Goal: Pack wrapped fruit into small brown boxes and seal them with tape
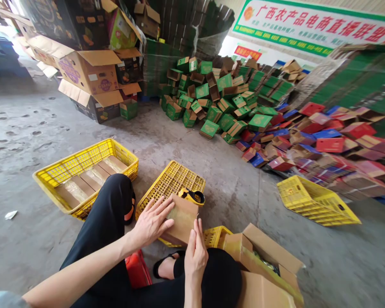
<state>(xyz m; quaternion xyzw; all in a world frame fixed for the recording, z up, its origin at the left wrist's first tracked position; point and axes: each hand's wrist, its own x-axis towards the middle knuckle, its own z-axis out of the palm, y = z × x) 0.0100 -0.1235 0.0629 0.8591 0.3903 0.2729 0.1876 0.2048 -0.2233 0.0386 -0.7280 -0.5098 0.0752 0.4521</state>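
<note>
A small brown cardboard box (183, 216) with clear tape over its top rests on an upturned yellow plastic crate (169, 177). My left hand (152, 222) lies on the box's left side, fingers spread and stretched out. Against the box's right end, my right hand (196, 250) is held with its fingers straight and close together. Neither hand is wrapped around anything. A yellow and black tape dispenser (192, 196) sits on the crate just beyond the box.
At left, a yellow crate (40, 175) holds several taped boxes. Open cartons (265, 291) stand by my right knee. A red object (137, 269) lies between my legs. Another yellow crate (317, 203) is at right. Behind are heaped green boxes (211, 115) and red-blue boxes (330, 144).
</note>
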